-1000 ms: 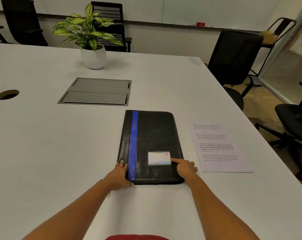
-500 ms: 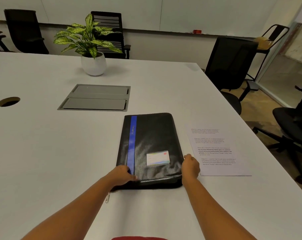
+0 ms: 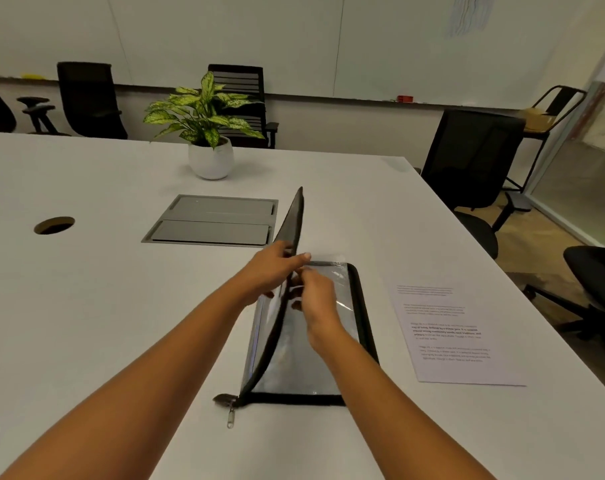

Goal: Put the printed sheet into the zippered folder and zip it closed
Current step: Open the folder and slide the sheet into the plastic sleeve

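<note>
The zippered folder (image 3: pixel 328 341) lies unzipped on the counter (image 3: pixel 103 323), its cover stood almost upright. The left hand (image 3: pixel 269 271) pinches that cover's edge; the right hand (image 3: pixel 316 296) sits curled at the same edge over the clear inner sleeve, grip unclear. The printed sheet (image 3: pixel 456 334) is flat just right of the folder, untouched. Opening looks done; loading and zipping remain, zipper pull (image 3: pixel 230 415) dangling at the folder's near-left corner.

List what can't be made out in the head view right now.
- Printed sheet: its text is too small and blurred to read.
- Folder interior: glare on the clear sleeve, plus the right hand, hides its contents.
- Left hand fingertips: hidden behind the raised cover.
- Zipper pull: too small for detail.
</note>
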{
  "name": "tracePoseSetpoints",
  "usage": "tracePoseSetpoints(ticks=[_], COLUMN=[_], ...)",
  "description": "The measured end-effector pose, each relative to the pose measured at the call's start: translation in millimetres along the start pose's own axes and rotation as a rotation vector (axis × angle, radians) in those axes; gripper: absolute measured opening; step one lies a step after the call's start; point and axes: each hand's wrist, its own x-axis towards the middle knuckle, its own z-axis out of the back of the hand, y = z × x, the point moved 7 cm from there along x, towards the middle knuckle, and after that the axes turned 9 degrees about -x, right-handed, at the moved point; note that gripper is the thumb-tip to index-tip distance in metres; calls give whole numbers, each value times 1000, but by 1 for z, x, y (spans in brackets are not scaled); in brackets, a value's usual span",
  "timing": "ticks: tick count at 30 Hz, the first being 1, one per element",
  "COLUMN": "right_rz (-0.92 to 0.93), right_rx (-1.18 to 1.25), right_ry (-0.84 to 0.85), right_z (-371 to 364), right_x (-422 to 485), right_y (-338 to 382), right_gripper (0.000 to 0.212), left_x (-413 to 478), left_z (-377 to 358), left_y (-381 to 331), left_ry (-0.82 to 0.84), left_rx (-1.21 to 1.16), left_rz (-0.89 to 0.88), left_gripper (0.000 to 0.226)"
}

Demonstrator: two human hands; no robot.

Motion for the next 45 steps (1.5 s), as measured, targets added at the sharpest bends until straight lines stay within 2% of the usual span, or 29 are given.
tracePoseSetpoints(ticks=[4,6,10,13,15,17,20,24,27,31,34,40,45], right_rz=[153,171,123,58,34,17,5,-20,-4,21,147,359,472], right_rx=[-34,-113,-345,-536,-643,-753,-903,-1123,-1309,-1471,-1584,-1760,-1840], right_ry=[193,272,356,334,317,310,271,186,135,212,306,431,494], right_z=[-43,-56,-64,-52,-37,-18,17,68,101,125,122,118,115], right_x=[-6,-8,-8,-3,2,6,13,21,20,15,13,19,25], right_y=[8,-1,-36,-66,-82,-98,-120,-141,-153,-173,-179,-174,-169], right_gripper=[29,30,27,30,30,29,28,28,26,25,33,42,33], left_x=[-10,-15,-24,-34,-38,-39,-35,-38,-45,-48,-47,-44,-42], left_z=[51,83,140,160,158,144,107,65,54,48,46,42,41], left_y=[11,22,60,90,107,125,161,215,246,264,270,273,282], left_ry=[-170,-273,-463,-578,-594,-530,-290,14,135,190,204,202,245], left_rx=[-20,65,320,590,804,915,988,893,830,755,769,904,1006], left_rz=[-55,-76,11,98,104,67,69,212,326,357,353,222,193], left_gripper=[41,41,41,43,48,50,56,62,71,85,90,70,66])
